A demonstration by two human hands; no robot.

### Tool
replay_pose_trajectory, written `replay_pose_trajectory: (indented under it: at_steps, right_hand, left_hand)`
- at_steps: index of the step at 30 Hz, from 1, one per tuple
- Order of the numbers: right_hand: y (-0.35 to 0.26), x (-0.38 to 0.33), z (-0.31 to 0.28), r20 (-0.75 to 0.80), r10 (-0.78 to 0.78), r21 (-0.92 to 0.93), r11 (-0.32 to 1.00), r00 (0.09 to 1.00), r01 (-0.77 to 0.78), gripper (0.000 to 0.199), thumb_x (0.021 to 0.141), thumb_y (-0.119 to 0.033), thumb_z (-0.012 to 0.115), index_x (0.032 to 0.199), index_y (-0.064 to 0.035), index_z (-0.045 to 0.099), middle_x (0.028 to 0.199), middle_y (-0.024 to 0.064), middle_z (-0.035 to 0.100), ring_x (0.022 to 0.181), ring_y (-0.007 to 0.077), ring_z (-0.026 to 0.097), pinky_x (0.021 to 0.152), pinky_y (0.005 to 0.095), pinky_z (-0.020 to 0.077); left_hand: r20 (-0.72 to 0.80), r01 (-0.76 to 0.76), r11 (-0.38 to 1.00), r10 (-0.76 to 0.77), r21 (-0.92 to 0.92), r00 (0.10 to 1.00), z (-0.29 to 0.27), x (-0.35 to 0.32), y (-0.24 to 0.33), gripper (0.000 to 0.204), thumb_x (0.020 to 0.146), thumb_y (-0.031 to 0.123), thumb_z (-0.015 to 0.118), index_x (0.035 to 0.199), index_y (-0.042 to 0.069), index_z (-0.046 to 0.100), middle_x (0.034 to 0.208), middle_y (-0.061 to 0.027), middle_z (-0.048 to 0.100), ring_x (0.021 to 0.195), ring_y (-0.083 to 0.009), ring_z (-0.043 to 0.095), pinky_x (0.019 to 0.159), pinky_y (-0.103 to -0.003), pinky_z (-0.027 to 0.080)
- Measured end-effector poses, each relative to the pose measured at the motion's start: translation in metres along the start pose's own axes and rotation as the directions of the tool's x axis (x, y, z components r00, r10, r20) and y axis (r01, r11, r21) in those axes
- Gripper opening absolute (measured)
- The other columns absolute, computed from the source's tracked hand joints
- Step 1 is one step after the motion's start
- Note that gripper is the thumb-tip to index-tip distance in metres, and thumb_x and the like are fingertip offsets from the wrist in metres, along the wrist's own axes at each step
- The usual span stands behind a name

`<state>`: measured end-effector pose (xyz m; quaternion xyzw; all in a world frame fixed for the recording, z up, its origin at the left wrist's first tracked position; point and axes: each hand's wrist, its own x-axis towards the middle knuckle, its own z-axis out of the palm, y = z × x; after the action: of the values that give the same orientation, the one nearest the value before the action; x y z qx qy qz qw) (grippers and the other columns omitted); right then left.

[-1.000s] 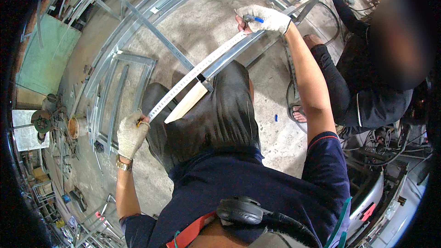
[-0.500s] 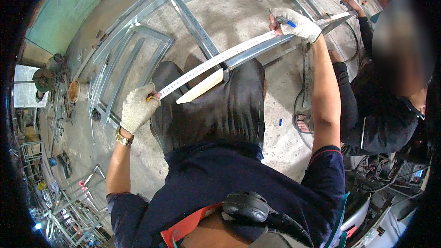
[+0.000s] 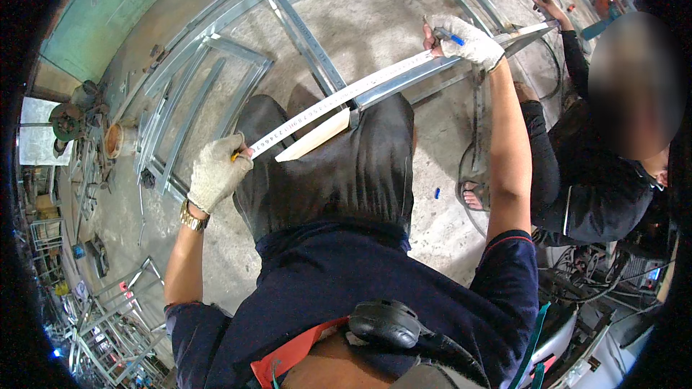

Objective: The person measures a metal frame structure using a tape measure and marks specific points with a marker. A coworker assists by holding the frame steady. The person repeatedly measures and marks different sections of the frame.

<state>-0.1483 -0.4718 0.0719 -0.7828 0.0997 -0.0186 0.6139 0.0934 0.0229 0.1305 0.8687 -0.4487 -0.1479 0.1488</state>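
Observation:
A white tape measure blade (image 3: 346,94) is stretched slantwise between my two gloved hands, over my knees. My left hand (image 3: 218,171) is closed on its lower left end, with a small yellow part showing at the fingers. At the upper right my right hand (image 3: 468,45) is closed around a pen with a blue end (image 3: 455,39), its fingertips at the tape. Just under the blade lies a grey metal bar (image 3: 407,81), its near end by my knee. A pale wedge-like strip (image 3: 313,137), apparently wood, rests on my lap beside that bar.
A welded metal frame (image 3: 295,32) spreads over the concrete floor ahead. At right a co-worker (image 3: 598,194) sits close, one hand (image 3: 551,11) near the bar's far end. A small blue cap (image 3: 437,193) lies on the floor. Cables (image 3: 591,274) are at lower right.
Both hands and the tape stay almost where they were. The view shifts slightly, and the co-worker's head sits a little lower.

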Motion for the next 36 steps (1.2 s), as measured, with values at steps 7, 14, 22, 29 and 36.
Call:
replay_pose_trajectory:
  at_steps: [7,14,22,29,36]
  right_hand:
    - [0.010,0.006,-0.005,0.051,-0.027,-0.016,0.999,0.998,0.028,0.059,0.092,-0.015,0.074,0.145,-0.0047,0.050,0.120,0.0083,0.064,0.107,0.0197,0.065,0.095,0.0336,0.0560]
    - [0.004,0.006,-0.002,0.048,-0.019,-0.005,1.000,0.999,0.019,0.054,0.092,-0.014,0.073,0.140,-0.0020,0.053,0.114,0.0104,0.066,0.106,0.0207,0.066,0.093,0.0332,0.0570]
    - [0.016,0.007,-0.010,0.097,-0.124,0.057,0.991,0.987,0.119,0.057,0.092,-0.017,0.075,0.142,-0.0020,0.051,0.118,0.0085,0.065,0.109,0.0201,0.065,0.095,0.0333,0.0564]
    - [0.002,0.005,0.000,0.038,-0.107,-0.007,0.994,0.994,0.107,0.034,0.084,-0.007,0.079,0.113,-0.0051,0.061,0.101,0.0018,0.065,0.098,0.0130,0.061,0.091,0.0294,0.0494]
    - [-0.004,0.001,0.008,-0.036,-0.079,0.025,0.996,0.996,0.080,0.032,0.083,-0.008,0.079,0.109,-0.0061,0.061,0.099,0.0017,0.064,0.096,0.0129,0.059,0.089,0.0290,0.0485]
  left_hand:
    - [0.036,0.038,0.999,-0.039,0.023,0.999,0.001,0.003,-0.003,0.019,0.088,0.024,0.069,0.091,0.005,0.066,0.086,-0.0202,0.067,0.084,-0.0430,0.066,0.070,-0.049,0.049]
    - [0.074,0.106,0.994,-0.108,0.029,0.991,0.001,0.003,0.001,0.020,0.088,0.025,0.069,0.090,0.005,0.066,0.083,-0.0208,0.066,0.080,-0.0425,0.066,0.068,-0.048,0.049]
    - [0.069,0.068,0.997,-0.070,0.028,0.995,0.000,0.003,0.001,0.020,0.089,0.025,0.068,0.090,0.005,0.066,0.082,-0.0201,0.065,0.080,-0.0413,0.066,0.068,-0.048,0.048]
    - [0.053,0.021,0.999,-0.023,0.034,0.998,0.004,0.003,-0.008,0.020,0.089,0.026,0.068,0.090,0.006,0.066,0.086,-0.0195,0.067,0.083,-0.0419,0.066,0.070,-0.048,0.049]
    - [0.044,-0.017,1.000,0.017,-0.009,0.999,0.003,0.003,-0.006,0.022,0.090,0.024,0.067,0.087,0.002,0.064,0.071,-0.0179,0.061,0.066,-0.0337,0.063,0.061,-0.045,0.045]
